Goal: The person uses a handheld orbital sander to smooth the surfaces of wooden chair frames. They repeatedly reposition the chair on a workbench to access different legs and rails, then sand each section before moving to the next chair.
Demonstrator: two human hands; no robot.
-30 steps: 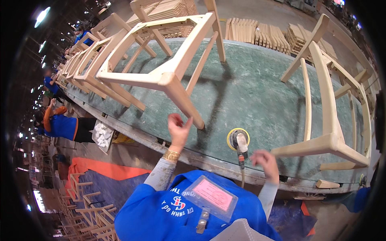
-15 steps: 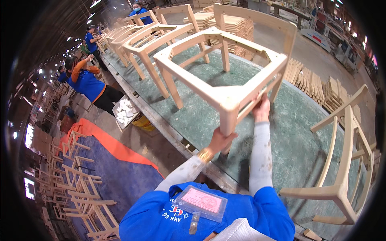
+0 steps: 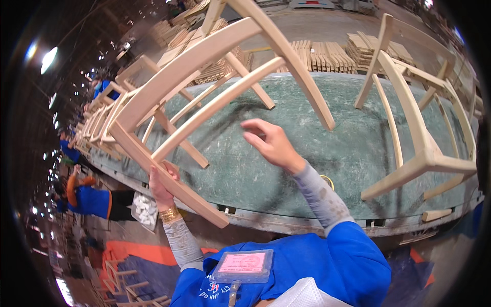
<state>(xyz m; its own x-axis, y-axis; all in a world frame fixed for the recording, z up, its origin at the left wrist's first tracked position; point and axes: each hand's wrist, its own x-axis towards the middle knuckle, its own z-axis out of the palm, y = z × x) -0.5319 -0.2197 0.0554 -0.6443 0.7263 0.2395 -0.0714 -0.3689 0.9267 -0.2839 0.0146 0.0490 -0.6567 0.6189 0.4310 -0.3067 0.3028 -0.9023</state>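
Observation:
A bare wooden chair frame (image 3: 186,69) stands tilted over the green tabletop (image 3: 250,189) in front of me, a curved rail and a stretcher between its legs facing me. My left hand (image 3: 162,187) is wrapped round the lower part of its near left leg, beside the stretcher's end. Held above the table right of that stretcher, my right hand (image 3: 273,146) touches nothing, its fingers bent and apart. Part of a round yellow-rimmed thing (image 3: 327,181) shows beside my right forearm; its kind is hidden.
Another wooden chair (image 3: 424,158) rests on the table at the right, near a small wood offcut (image 3: 437,215). More chairs (image 3: 102,120) line the table's far left. Stacked wooden parts (image 3: 327,56) lie beyond the far edge. A co-worker (image 3: 89,199) stands at left beside a white-filled container (image 3: 144,210).
The chair has been turned and tipped, its legs now toward me. My right hand has let go of it; my left hand has moved left with a leg. My view has swung right.

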